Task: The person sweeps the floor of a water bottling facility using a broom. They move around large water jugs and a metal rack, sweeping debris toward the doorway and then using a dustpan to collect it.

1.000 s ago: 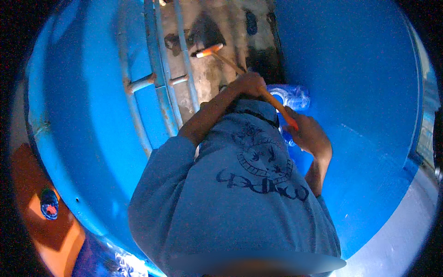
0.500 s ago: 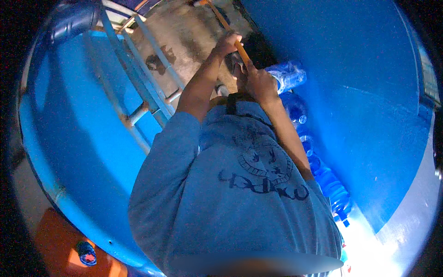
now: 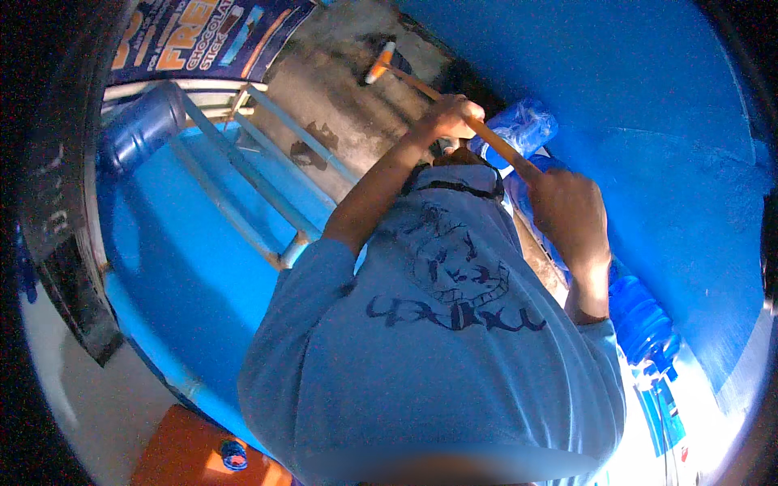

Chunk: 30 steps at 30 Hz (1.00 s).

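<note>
A long-handled floor tool (image 3: 502, 147) with an orange pole runs from my right side toward the far floor. Its short crosswise head (image 3: 381, 65), orange and white, rests on the floor; whether it bears bristles or a rubber blade is unclear. Partway along the pole, my left hand (image 3: 455, 117) is closed around it. My right hand (image 3: 571, 211) grips the near end, beside my right hip, and hides that end. Under the pole, next to the blue wall, lies a blue bottle in clear plastic wrap (image 3: 523, 130).
On the left stands a blue metal frame (image 3: 267, 194) beside a blue panel (image 3: 211, 267), with a large blue water bottle (image 3: 142, 125) at its far end. More blue water bottles (image 3: 640, 316) line the right wall (image 3: 648, 162). Dark wet patches mark the concrete floor (image 3: 332, 89).
My right hand has drawn back toward my right side, pulling the pole's near end with it. The tool's head has come nearer and fully into view. My head view has also shifted.
</note>
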Available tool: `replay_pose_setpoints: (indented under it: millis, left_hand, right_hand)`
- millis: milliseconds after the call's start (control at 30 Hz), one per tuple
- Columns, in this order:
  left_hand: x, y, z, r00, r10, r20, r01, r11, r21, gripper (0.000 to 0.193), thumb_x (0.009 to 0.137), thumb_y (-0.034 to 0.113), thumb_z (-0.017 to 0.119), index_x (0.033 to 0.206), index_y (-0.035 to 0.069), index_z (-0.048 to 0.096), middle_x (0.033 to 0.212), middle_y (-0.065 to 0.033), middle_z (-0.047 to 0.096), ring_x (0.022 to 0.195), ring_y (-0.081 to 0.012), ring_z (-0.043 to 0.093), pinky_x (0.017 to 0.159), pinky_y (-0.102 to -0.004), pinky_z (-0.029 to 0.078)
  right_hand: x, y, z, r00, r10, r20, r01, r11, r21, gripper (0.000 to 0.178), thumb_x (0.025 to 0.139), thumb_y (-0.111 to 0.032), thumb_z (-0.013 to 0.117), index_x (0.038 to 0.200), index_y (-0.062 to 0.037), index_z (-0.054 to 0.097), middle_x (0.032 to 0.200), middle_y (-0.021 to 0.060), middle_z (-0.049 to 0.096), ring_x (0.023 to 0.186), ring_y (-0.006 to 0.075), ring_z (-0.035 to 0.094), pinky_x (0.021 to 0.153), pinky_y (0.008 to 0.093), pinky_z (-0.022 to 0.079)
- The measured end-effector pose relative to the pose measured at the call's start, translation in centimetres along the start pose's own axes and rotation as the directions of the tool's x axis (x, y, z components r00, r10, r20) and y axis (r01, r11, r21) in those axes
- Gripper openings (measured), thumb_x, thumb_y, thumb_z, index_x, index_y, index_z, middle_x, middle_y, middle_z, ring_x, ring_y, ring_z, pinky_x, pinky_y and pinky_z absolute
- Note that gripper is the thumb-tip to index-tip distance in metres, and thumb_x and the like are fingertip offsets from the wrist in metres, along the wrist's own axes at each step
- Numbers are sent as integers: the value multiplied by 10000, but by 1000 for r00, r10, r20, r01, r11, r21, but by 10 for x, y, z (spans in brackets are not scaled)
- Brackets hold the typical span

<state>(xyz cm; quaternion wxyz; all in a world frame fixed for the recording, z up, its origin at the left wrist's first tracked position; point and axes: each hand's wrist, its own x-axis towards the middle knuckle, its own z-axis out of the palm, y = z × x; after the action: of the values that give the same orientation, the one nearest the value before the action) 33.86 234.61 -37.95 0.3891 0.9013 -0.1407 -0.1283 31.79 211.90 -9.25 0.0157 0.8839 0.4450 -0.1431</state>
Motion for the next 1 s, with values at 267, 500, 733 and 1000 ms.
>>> replay_pose_setpoints:
  millis: [267,500,733,1000]
  left_hand:
    - [-61,-117,-56,995,-40,-89,58,976,211,241,696,274,676,811,69,624,791,-131,642,752,-339,618,640,-421,487]
    - [-90,-137,-66,940,334,70,-337,940,48,320,764,307,705,961,62,648,912,-95,645,877,-303,620,779,-400,493]
    - [-68,-99,-59,854,457,247,-344,853,-392,393,929,392,470,869,16,565,910,-103,596,905,-268,574,733,-387,427]
    - [-42,-63,-66,842,434,321,-373,898,-235,264,881,190,627,728,22,494,648,-148,503,574,-237,484,561,-367,400]
  right_hand:
    - [107,-30,70,999,-39,-34,46,968,245,313,780,-94,574,1089,-112,616,655,118,651,601,287,662,493,402,529]
    - [131,-93,76,985,174,-12,-160,926,342,347,850,-87,488,1190,-25,517,687,173,653,647,310,678,540,417,556]
    - [96,-126,27,881,465,92,-469,826,313,126,786,-100,569,825,-56,681,711,125,678,677,258,692,570,370,558]
    - [93,-130,-9,759,598,258,-645,635,425,167,779,-90,596,908,-4,658,785,217,662,761,350,672,671,441,555]
